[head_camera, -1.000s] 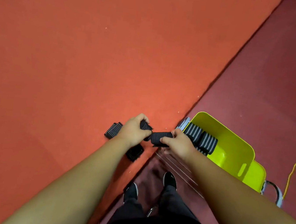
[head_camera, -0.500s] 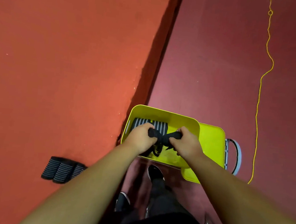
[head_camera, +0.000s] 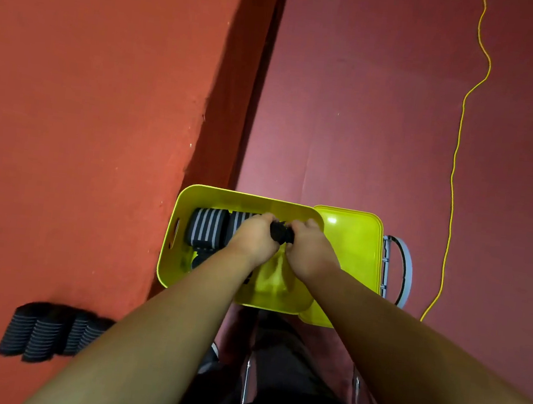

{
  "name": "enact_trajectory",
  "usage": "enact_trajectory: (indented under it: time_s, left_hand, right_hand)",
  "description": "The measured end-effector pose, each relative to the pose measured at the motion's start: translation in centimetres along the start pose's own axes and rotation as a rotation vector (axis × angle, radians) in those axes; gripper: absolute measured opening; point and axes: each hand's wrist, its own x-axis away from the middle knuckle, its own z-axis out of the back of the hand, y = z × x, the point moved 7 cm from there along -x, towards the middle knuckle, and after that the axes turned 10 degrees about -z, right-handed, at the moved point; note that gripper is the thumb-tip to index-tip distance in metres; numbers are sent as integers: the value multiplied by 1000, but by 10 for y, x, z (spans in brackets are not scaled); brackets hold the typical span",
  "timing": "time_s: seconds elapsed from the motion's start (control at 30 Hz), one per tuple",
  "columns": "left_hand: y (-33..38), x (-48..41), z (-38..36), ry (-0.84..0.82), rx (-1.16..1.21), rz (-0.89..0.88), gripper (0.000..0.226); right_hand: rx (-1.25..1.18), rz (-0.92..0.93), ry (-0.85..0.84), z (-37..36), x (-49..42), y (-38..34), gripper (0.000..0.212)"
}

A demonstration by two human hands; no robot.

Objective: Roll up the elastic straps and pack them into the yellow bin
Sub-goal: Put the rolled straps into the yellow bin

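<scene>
1. Your left hand (head_camera: 257,233) and right hand (head_camera: 308,249) were both curled round one rolled strap (head_camera: 282,233). Each hand held one end, with the knuckles nearly meeting.
2. Change noted: a second earlier you held this same roll over the edge of the orange surface (head_camera: 86,117), outside the yellow bin (head_camera: 169,241). Half a second earlier it was above the bin's near part. At this moment both hands were down inside the bin, close to its far wall.
3. Assessment: the carry appeared complete and the placing was in hand. The roll had not been let go. Whether it touched the bin floor could not be told.
4. Condition of the held strap: only a short dark stretch showed between your hands, bunched and compact. Your fingers hid the rest, so the tightness of the roll could not be confirmed.
5. Just left of your left hand, two striped rolls (head_camera: 206,231) lay side by side along the far wall, grey bands on black. A further dark piece (head_camera: 200,259) sat under your left forearm, partly hidden.
6. Well behind your left hand, beside the forearm, a cluster of rolled straps (head_camera: 47,333) lay on the orange surface, unpacked. The task was judged part done.
7. Right of your right hand the yellow lid (head_camera: 353,244) lay open with its grey handle (head_camera: 404,272). Farther right a yellow cord (head_camera: 457,156) ran across the maroon floor (head_camera: 366,113).
</scene>
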Motion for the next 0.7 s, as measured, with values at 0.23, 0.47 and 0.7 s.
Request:
enact_trajectory:
  time_s: [0.23, 0.47, 0.7]
  left_hand:
    - [-17, -28, -18, 28, -23, 20, 42]
    - [-33, -38, -24, 82, -37, 38, 40]
    - [-46, -42, -31, 76, -63, 65, 25]
  right_hand:
    - [34, -59, -94, -16, -39, 4, 37]
    - [23, -154, -164, -33, -71, 7, 38]
    - [-38, -223, -229, -49, -99, 11, 40]
